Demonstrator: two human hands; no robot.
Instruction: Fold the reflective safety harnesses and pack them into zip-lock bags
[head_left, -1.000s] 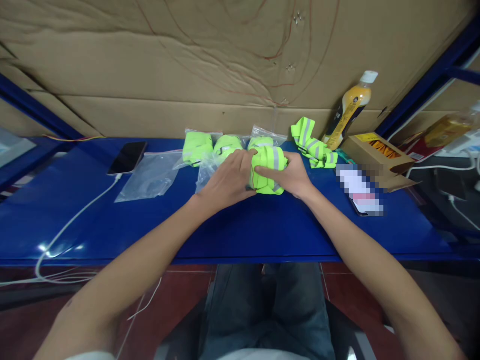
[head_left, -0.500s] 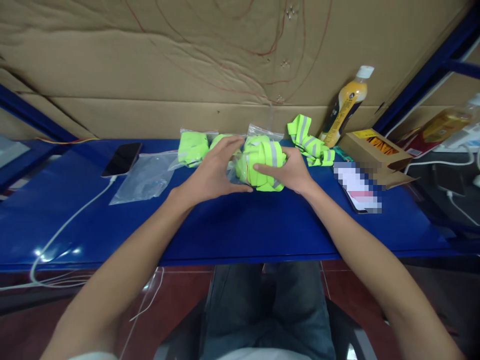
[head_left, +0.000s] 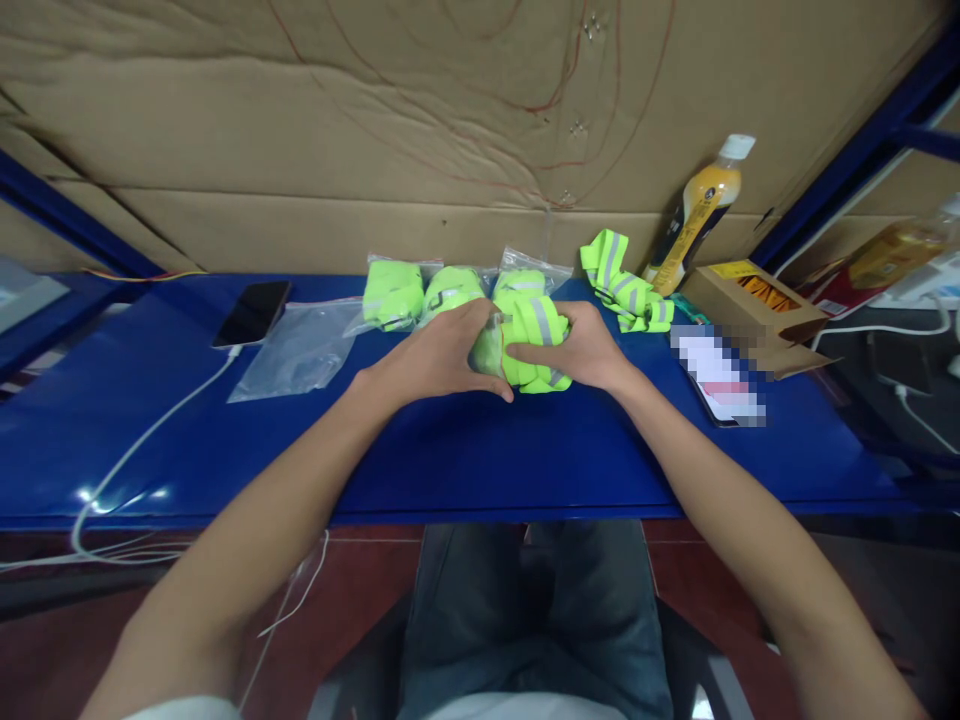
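Observation:
Between my hands is a folded bundle of neon-yellow reflective straps point(head_left: 541, 332) with silver stripes. My right hand point(head_left: 589, 345) grips its right side, thumb across the front. My left hand point(head_left: 454, 352) curves around a clear plastic bag point(head_left: 487, 350) at the bundle's left end; part of the bundle appears to be inside it. Behind them stand bagged neon bundles: one at the left point(head_left: 392, 295), one in the middle point(head_left: 454, 287) and one at the right point(head_left: 521, 280), partly hidden. A loose reflective strap point(head_left: 626, 285) lies to the right.
A flat clear zip bag point(head_left: 296, 350) and a dark phone point(head_left: 253, 312) on a white cable lie at left. To the right are a yellow drink bottle point(head_left: 694, 225), an open cardboard box point(head_left: 780, 310) and a phone with a blurred screen point(head_left: 718, 380). Cardboard point(head_left: 300, 230) lines the back.
My hands and the strap bundle have come slightly nearer to me. My left hand has moved right and closer to the bundle, uncovering the middle bagged bundle behind.

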